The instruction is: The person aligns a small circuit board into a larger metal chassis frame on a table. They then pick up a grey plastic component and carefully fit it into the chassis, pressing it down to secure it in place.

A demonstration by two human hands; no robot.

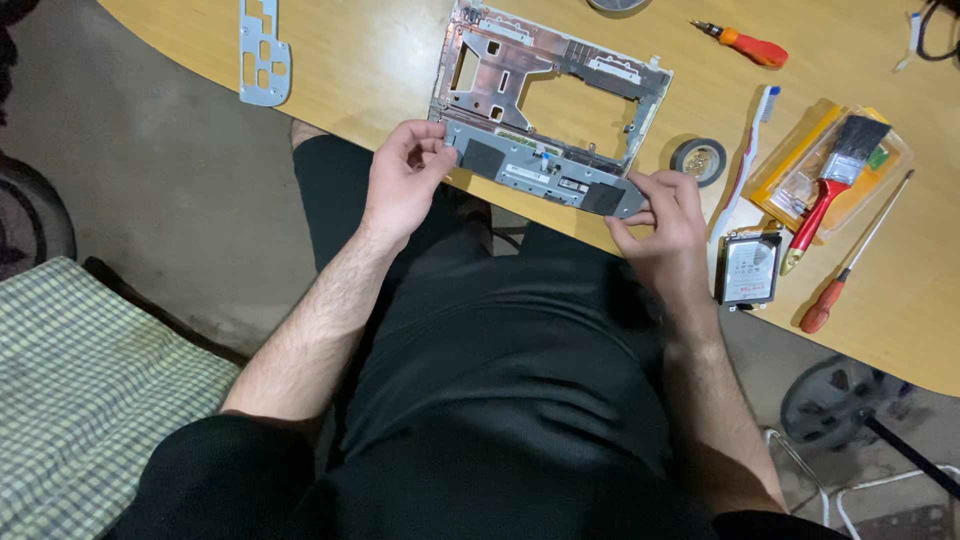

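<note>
Fingers of both hands pinch the gray laptop frame at the wooden table edge: left hand on its left corner, right hand on its right.

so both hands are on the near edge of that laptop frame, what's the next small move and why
Probably lift the near edge slightly: the left hand and right hand pinch opposite corners of the laptop frame, which overhangs the table edge, so it seems ready to come up.
</note>
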